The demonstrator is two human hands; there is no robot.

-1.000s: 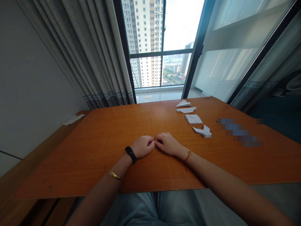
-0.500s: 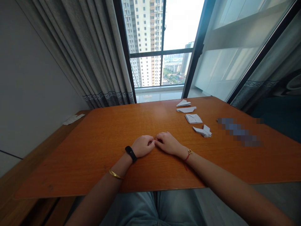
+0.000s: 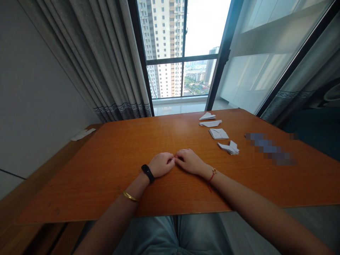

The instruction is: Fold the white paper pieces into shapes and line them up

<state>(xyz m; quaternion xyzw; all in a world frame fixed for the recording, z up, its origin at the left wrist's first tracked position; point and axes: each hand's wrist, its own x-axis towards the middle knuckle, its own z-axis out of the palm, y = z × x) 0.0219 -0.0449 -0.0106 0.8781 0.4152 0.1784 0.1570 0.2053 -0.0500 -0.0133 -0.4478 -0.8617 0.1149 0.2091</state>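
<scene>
My left hand (image 3: 161, 165) and my right hand (image 3: 190, 162) rest on the wooden table (image 3: 124, 148), fingertips meeting. Both have their fingers curled inward, and no object shows in either. To the right of my right hand lies a folded white paper shape (image 3: 230, 147) with a raised flap. Beyond it are a flat folded paper square (image 3: 219, 134), a long boat-like folded paper (image 3: 210, 123) and a pointed folded paper (image 3: 207, 116), which looks like a paper plane. My left wrist carries a black band (image 3: 148, 173).
A blurred-out item (image 3: 269, 148) lies on the table's right side. A whitish strip (image 3: 83, 134) sits on the ledge by the left wall. The grey curtain (image 3: 106, 63) hangs past the far left edge, and a window (image 3: 182, 60) stands behind the table.
</scene>
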